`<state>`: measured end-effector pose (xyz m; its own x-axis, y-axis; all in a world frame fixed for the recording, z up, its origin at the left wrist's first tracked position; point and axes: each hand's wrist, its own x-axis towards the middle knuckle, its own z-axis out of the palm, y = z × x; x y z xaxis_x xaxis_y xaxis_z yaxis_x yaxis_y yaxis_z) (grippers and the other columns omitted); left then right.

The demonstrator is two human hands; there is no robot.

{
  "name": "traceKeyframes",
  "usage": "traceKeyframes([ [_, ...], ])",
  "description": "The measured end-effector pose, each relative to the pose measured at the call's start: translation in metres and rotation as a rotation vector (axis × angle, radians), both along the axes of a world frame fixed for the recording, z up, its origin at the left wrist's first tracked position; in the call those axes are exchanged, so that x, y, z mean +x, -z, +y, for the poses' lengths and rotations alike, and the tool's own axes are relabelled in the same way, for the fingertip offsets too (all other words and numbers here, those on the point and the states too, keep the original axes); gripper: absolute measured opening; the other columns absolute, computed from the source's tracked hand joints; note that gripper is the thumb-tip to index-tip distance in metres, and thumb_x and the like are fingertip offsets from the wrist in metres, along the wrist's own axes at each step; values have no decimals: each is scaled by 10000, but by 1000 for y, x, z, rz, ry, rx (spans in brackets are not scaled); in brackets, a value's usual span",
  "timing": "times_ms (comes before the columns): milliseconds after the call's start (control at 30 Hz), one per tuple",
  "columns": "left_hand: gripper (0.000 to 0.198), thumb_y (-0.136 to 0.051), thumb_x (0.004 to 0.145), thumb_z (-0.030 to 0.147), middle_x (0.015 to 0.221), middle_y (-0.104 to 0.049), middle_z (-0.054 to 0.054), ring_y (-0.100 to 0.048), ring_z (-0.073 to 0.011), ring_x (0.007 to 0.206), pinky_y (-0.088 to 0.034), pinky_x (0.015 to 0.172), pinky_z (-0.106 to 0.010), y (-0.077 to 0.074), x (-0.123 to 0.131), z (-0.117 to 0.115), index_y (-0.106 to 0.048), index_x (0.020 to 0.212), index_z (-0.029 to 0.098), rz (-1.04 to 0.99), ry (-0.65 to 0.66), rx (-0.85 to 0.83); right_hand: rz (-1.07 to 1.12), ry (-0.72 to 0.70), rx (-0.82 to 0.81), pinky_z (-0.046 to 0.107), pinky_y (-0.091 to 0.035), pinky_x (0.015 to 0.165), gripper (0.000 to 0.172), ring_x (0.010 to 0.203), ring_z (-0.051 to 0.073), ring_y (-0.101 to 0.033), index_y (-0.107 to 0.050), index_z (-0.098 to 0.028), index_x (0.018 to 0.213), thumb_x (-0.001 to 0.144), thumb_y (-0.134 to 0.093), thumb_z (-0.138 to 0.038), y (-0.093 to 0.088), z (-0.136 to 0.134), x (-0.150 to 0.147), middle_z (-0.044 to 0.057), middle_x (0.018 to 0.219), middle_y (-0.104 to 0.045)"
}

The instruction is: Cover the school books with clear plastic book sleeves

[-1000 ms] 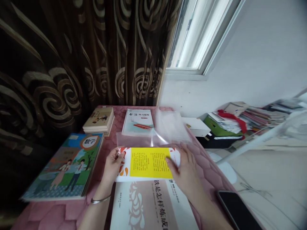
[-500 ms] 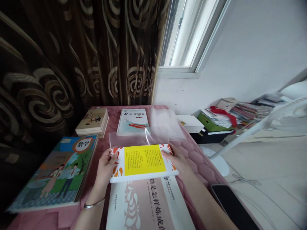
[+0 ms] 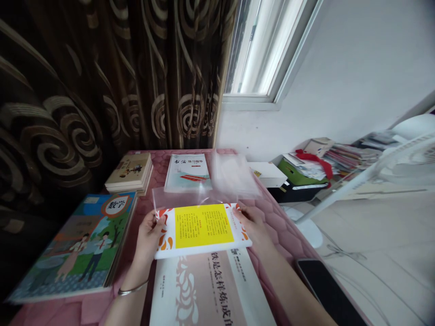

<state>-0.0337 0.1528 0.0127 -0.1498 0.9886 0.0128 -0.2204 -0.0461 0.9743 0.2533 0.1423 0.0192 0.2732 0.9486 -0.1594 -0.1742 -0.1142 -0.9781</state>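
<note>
My left hand (image 3: 149,229) grips the left end of a yellow-and-white book flap (image 3: 204,226) with orange leaf patterns. Its right end is pinched by my right hand (image 3: 250,222), thumb on top. A clear plastic cover (image 3: 173,197) sticks out beyond the flap's far edge. Below the flap, toward me, lies a book page (image 3: 204,290) with a grey-pink band and large black characters. The fingers under the flap are hidden. A metal bangle (image 3: 133,288) circles my left wrist.
Left are a math textbook stack (image 3: 84,240) and smaller tan books (image 3: 131,171). A calligraphy book (image 3: 187,173) and blurred clear covers (image 3: 234,174) lie at the back. A phone (image 3: 326,287) rests at the right edge. A white fan (image 3: 343,194) stands beyond.
My hands keep their hold on the flap and have barely moved. The view has shifted very slightly.
</note>
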Motion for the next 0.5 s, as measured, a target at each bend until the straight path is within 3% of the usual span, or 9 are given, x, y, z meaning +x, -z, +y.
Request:
traceKeyframes([
  [167,412,-776,680,463,674,-659,28,-627,-125,552,-500,518,-217,0,0,-1,-629,950,189,-2,18,-2,248,-68,-92,368,-569,577,360,637,262,-711,-690,-233,782,585,-836,-498,-8,-1,1,48,748,-757],
  [400,411,-773,679,475,710,-672,17,-616,-115,574,-498,541,-208,0,0,0,-637,939,187,69,-23,14,301,-44,-56,332,-571,574,302,621,244,-714,-711,-207,729,524,-891,-336,-5,0,7,48,742,-762],
  [500,424,-779,666,477,707,-663,24,-594,-99,559,-487,535,-193,0,0,1,-643,944,187,90,-47,19,314,-54,-67,343,-579,592,334,676,261,-726,-706,-212,800,556,-879,-362,-7,-1,6,55,782,-767],
])
